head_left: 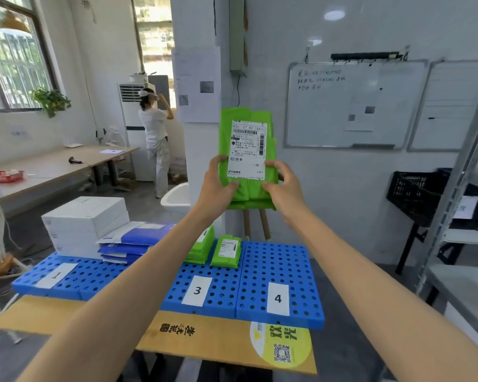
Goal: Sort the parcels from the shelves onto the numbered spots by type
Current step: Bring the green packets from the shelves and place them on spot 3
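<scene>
I hold a green parcel [247, 125] with a white shipping label upright in front of me, above the table. My left hand [218, 183] grips its lower left edge and my right hand [282, 183] grips its lower right edge. Below, blue perforated boards [276, 260] carry white number labels 1 [56, 275], 3 [197, 290] and 4 [278, 299]. White boxes [86, 224] are stacked behind label 1. Blue parcels [138, 239] lie in a pile beside them. Green parcels [226, 250] sit behind label 3.
A metal shelf unit [458, 238] stands at the right with a black crate [414, 194] beyond it. A yellow cardboard sheet [221, 343] lies under the boards. A person [156, 139] stands at the back left near a long desk [53, 166]. A whiteboard [353, 106] hangs ahead.
</scene>
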